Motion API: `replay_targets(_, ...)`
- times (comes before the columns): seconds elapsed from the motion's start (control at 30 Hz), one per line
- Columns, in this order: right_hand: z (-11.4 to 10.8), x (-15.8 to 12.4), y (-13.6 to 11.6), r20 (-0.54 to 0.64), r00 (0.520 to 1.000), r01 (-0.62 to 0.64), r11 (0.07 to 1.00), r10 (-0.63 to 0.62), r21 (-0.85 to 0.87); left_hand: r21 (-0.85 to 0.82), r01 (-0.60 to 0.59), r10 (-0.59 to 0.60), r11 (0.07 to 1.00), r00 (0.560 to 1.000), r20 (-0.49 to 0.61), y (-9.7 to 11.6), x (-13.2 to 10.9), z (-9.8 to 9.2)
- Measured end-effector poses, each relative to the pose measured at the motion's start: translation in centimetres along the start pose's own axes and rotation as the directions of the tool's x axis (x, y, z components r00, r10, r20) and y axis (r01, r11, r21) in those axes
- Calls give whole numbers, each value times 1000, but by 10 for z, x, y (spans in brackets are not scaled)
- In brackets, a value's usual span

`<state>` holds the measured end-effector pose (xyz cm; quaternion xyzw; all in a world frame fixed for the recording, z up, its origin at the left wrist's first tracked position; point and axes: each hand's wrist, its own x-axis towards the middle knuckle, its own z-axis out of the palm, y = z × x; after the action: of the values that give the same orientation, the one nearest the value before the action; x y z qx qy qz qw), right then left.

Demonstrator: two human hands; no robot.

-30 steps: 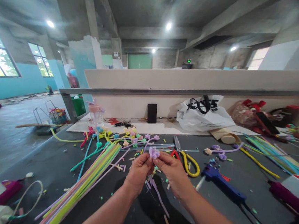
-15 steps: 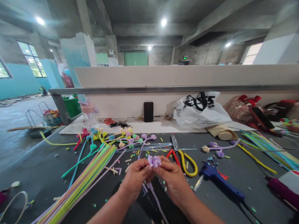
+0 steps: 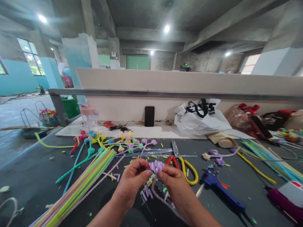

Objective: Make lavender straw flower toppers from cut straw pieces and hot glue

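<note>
The right hand (image 3: 174,178) pinches the purple flower (image 3: 156,166) above the dark table (image 3: 249,179), a thin stem (image 3: 153,189) trailing below it; the left hand (image 3: 132,178) has its fingertips at the flower's left edge (whether they grip it, I cannot tell). Farther back stand a clear cup (image 3: 89,121) with a pink lid (image 3: 87,111) and a white bag (image 3: 198,121), its contents hidden. Beyond the table, a basket (image 3: 49,117) on the floor holds colourful things, and a green bin (image 3: 70,107) shows something pale at its top.
</note>
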<state>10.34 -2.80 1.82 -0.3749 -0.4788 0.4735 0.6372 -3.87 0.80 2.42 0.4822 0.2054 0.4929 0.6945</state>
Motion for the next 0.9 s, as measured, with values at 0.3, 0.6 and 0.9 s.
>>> replay_targets(0.3,1,-2,-4,-7,1000,25,982,-27,-186,36,4,0,999,995,-98,-1,-1,5)
replay_targets(0.6,2,-3,-2,-32,988,134,944,-150,-302,38,-10,15,999,991,-135,-4,-2,10)
replay_targets(0.9,2,-2,-5,18,953,284,876,-301,-390,-14,23,-24,1000,997,-77,-10,-2,8)
